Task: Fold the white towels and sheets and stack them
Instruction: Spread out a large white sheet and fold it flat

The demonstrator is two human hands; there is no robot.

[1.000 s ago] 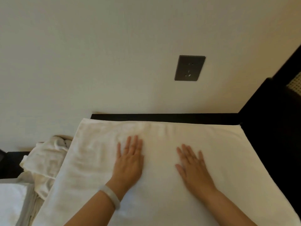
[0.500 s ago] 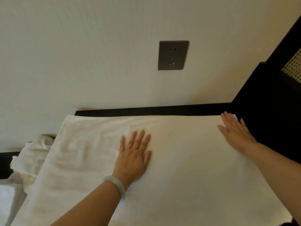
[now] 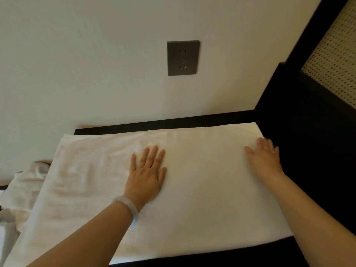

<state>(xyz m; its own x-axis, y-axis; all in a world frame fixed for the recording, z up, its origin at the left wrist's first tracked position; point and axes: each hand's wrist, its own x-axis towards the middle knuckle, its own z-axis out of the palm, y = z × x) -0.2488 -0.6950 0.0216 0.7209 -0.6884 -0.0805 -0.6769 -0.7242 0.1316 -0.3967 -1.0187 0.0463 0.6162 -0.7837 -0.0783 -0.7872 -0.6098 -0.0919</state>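
Note:
A large white towel [image 3: 208, 199] lies spread flat on a dark surface against the wall. My left hand [image 3: 147, 175], with a pale bangle on its wrist, presses flat on the towel's middle, fingers straight and pointing at the wall. My right hand [image 3: 264, 158] lies flat near the towel's far right corner, fingers straight and slightly blurred. A crumpled heap of white linen [image 3: 25, 187] sits at the left, partly under the towel's left edge.
The dark surface [image 3: 173, 123] shows as a strip behind the towel and along its front right edge. A tall black panel [image 3: 308, 141] with a woven cane insert stands right beside the towel. A grey wall socket [image 3: 183, 57] is above.
My right hand slid from the towel's middle out to its far right corner over the second. My left hand stayed pressed in place. The view shifted right.

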